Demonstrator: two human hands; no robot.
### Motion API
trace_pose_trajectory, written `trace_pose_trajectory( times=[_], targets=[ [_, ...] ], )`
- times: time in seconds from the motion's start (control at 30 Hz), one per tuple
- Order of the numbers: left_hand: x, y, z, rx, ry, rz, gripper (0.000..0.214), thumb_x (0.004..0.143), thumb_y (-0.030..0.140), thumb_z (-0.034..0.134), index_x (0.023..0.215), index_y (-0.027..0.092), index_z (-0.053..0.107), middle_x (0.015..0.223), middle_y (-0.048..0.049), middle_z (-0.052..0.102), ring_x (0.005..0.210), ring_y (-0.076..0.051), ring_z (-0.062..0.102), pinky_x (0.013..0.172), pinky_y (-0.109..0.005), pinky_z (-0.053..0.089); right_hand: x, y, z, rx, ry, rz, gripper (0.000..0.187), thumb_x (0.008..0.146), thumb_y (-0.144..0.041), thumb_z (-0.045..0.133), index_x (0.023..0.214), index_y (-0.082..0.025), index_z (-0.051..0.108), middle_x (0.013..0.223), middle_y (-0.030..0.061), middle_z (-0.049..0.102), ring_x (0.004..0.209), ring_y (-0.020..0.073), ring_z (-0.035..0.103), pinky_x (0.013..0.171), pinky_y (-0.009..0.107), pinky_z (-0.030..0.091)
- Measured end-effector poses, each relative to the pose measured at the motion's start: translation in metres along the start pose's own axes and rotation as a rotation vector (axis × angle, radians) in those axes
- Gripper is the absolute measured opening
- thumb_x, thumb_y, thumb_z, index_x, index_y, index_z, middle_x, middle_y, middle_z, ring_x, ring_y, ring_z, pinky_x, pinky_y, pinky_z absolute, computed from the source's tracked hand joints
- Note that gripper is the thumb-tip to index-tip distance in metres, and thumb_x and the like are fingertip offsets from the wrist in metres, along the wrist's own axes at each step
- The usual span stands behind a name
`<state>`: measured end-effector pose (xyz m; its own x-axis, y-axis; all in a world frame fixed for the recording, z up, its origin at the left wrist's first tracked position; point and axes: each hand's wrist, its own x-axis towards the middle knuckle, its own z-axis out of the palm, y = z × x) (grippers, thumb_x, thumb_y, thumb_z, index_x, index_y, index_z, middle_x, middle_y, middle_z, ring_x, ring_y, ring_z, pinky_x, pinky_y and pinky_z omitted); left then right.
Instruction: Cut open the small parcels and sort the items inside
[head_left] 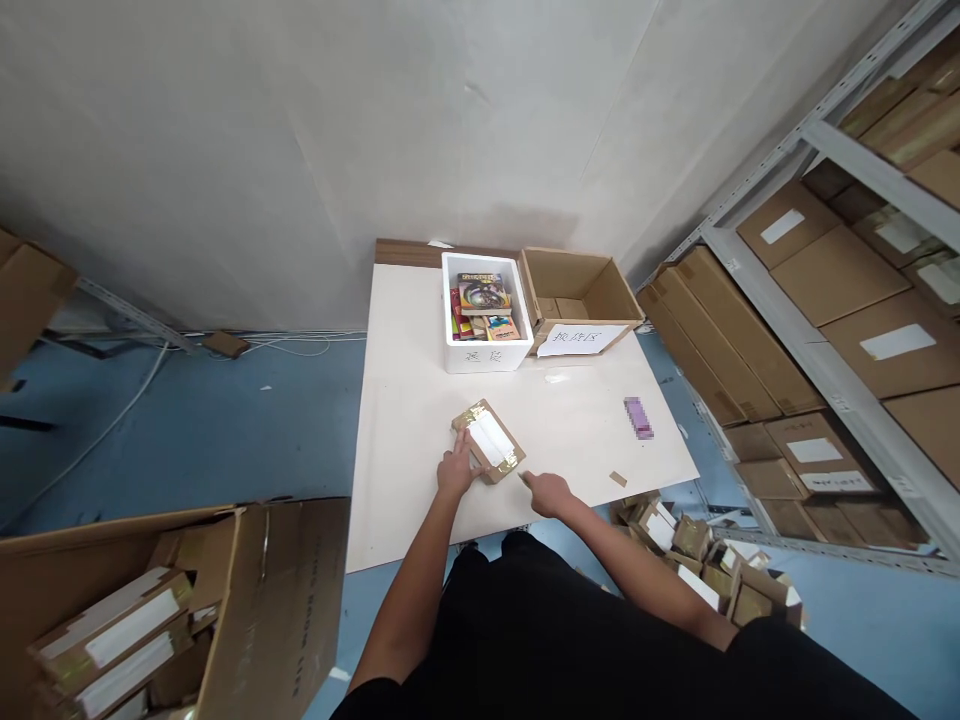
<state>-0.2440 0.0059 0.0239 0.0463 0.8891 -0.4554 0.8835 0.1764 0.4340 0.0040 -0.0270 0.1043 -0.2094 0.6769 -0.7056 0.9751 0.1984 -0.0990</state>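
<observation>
A small taped cardboard parcel (491, 440) with a white label lies tilted on the white table (405, 430). My left hand (455, 468) grips its left side, fingers on the upper left edge and thumb near the lower edge. Just off the parcel's lower right corner, my right hand (549, 494) is closed around a small thin blade-like tool (523, 476), mostly hidden by the fingers. The tool's tip points toward the parcel; whether it touches is too small to tell.
Behind the parcel stand a white foam box (487, 357) of books and an open cardboard box (630, 310). A blurred purple object (639, 418) and a cardboard scrap (618, 479) lie right. A large carton (289, 590) of parcels is left; shelving (795, 310) and discarded boxes (694, 540) are right.
</observation>
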Motion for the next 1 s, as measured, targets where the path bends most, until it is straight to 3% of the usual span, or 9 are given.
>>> trace_pose_trajectory(
  times=[0.07,0.2,0.3,0.4,0.47,0.53,0.67,0.77,1.0],
  targets=[
    [-0.002,0.004,0.003,0.009,0.012,-0.016,0.109,0.087,0.067,0.066,0.173,0.031,0.008,0.181,-0.0049,0.005,0.123,-0.035,0.059,0.090,-0.039,0.054,-0.016,0.018,0.010,0.053,0.024,0.036,0.064,0.088,-0.014,0.059,0.150,-0.030,0.055,0.113,0.0132,0.077,0.101,0.0326,0.074,0.077,0.035,0.049],
    [-0.010,0.035,0.021,0.111,0.078,-0.073,0.098,0.093,0.074,0.053,0.172,0.029,0.017,0.180,-0.0114,0.011,0.120,-0.036,0.060,0.090,-0.042,0.055,-0.021,0.036,0.022,0.319,0.243,0.147,0.063,0.101,-0.021,0.047,0.163,-0.029,0.035,0.112,0.0090,0.078,0.098,0.0269,0.074,0.080,0.032,0.050],
    [-0.016,0.069,0.038,0.188,0.131,-0.114,0.087,0.100,0.069,0.043,0.171,0.021,0.025,0.174,-0.0242,0.025,0.121,-0.037,0.061,0.093,-0.045,0.053,-0.011,0.036,0.021,0.555,0.350,0.224,0.060,0.105,-0.029,0.042,0.164,-0.026,0.032,0.114,0.0079,0.077,0.095,0.0247,0.075,0.083,0.031,0.053],
    [-0.016,0.087,0.042,0.194,0.080,-0.142,0.082,0.101,0.061,0.048,0.166,0.013,0.035,0.160,-0.0309,0.043,0.119,-0.038,0.063,0.092,-0.045,0.054,-0.001,0.037,0.016,0.696,0.374,0.280,0.058,0.106,-0.031,0.040,0.163,-0.027,0.034,0.112,0.0060,0.078,0.088,0.0233,0.076,0.084,0.033,0.056],
    [-0.010,0.081,0.034,0.194,0.060,-0.082,0.074,0.099,0.053,0.055,0.160,0.013,0.047,0.151,-0.0281,0.055,0.124,-0.041,0.061,0.096,-0.047,0.053,0.002,0.042,0.013,0.725,0.377,0.286,0.059,0.105,-0.029,0.040,0.164,-0.028,0.034,0.112,0.0053,0.078,0.085,0.0229,0.075,0.085,0.034,0.057],
    [-0.001,0.064,0.023,0.202,0.109,0.067,0.066,0.098,0.046,0.058,0.157,0.018,0.053,0.151,-0.0232,0.057,0.137,-0.043,0.053,0.106,-0.051,0.049,0.004,0.047,0.012,0.724,0.385,0.285,0.060,0.104,-0.027,0.041,0.164,-0.029,0.035,0.115,0.0056,0.077,0.086,0.0232,0.075,0.085,0.035,0.057],
    [0.013,0.025,0.011,0.213,0.163,0.364,0.064,0.101,0.049,0.054,0.162,0.029,0.048,0.173,-0.0106,0.036,0.161,-0.038,0.024,0.125,-0.053,0.032,0.008,0.049,0.015,0.705,0.375,0.268,0.061,0.104,-0.027,0.041,0.165,-0.030,0.035,0.118,0.0059,0.076,0.094,0.0243,0.075,0.086,0.035,0.056],
    [0.016,0.013,0.018,0.231,0.164,0.400,0.061,0.104,0.051,0.049,0.162,0.030,0.048,0.175,-0.0079,0.032,0.164,-0.035,0.019,0.128,-0.054,0.026,0.013,0.041,0.013,0.665,0.358,0.242,0.060,0.105,-0.026,0.041,0.165,-0.029,0.035,0.120,0.0063,0.076,0.103,0.0254,0.074,0.088,0.034,0.055],
    [0.014,0.012,0.032,0.220,0.227,0.400,0.062,0.105,0.053,0.047,0.163,0.029,0.046,0.175,-0.0088,0.030,0.164,-0.036,0.020,0.129,-0.054,0.025,0.017,0.021,-0.009,0.444,0.243,0.280,0.061,0.104,-0.021,0.042,0.165,-0.028,0.038,0.121,0.0118,0.076,0.108,0.0296,0.072,0.083,0.034,0.050]
  ],
)
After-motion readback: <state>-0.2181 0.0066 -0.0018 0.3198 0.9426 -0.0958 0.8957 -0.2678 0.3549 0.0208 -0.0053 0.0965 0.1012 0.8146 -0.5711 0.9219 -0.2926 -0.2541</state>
